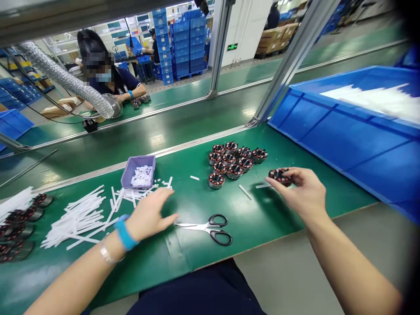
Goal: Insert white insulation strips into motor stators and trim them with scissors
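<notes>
My right hand (pixel 303 190) grips a round motor stator (pixel 279 176) with copper windings, held above the green table at the right. My left hand (pixel 151 214) is over the table with thumb and fingers apart, holding nothing. Just beyond its thumb lie scissors (pixel 208 227) with black handles, their blades almost together. A cluster of several similar stators (pixel 229 159) stands near the back middle. Loose white strips (pixel 244 192) lie between that cluster and my right hand. Left of my left hand spreads a heap of long white strips (pixel 77 218).
A purple tray (pixel 124 174) of small white pieces stands behind my left hand. More stators (pixel 19 248) line the left edge. A large blue bin (pixel 328 127) with white material borders the right. Across the metal frame (pixel 210 94), a masked person (pixel 111 83) sits by an exhaust duct (pixel 70 78).
</notes>
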The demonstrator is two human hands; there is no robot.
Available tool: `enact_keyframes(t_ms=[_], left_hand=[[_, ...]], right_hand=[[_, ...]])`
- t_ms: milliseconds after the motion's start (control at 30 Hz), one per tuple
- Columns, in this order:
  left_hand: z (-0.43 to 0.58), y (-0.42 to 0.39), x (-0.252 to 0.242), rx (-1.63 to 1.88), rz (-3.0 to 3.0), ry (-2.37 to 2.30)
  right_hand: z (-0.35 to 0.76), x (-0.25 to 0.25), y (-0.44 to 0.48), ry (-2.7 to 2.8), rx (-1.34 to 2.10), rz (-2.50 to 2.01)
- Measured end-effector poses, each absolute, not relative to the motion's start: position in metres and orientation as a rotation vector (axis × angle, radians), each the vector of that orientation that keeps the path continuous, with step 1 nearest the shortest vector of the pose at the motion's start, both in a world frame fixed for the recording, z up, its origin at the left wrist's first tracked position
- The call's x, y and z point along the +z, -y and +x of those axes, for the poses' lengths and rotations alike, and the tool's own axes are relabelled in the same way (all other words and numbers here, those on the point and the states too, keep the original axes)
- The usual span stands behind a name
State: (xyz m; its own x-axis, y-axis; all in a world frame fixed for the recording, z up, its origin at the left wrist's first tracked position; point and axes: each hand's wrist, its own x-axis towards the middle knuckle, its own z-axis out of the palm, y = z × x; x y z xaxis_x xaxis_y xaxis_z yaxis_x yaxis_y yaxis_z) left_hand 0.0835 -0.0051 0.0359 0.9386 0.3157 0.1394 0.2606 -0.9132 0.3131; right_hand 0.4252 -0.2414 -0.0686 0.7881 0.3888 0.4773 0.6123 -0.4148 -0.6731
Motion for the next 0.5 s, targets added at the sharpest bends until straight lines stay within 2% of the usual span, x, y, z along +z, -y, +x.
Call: enact_keyframes(t_ms=[233, 500], left_hand=[[0.258, 0.036, 0.007, -0.037, 2.861, -0.574], [0.308, 0.016, -0.001, 0.095, 2.784, -0.639]], right_hand=[[0.477, -0.067, 0.197, 0.801, -0.266, -2.076], [0.469, -0.066, 0.189, 1.036, -0.133, -2.126]])
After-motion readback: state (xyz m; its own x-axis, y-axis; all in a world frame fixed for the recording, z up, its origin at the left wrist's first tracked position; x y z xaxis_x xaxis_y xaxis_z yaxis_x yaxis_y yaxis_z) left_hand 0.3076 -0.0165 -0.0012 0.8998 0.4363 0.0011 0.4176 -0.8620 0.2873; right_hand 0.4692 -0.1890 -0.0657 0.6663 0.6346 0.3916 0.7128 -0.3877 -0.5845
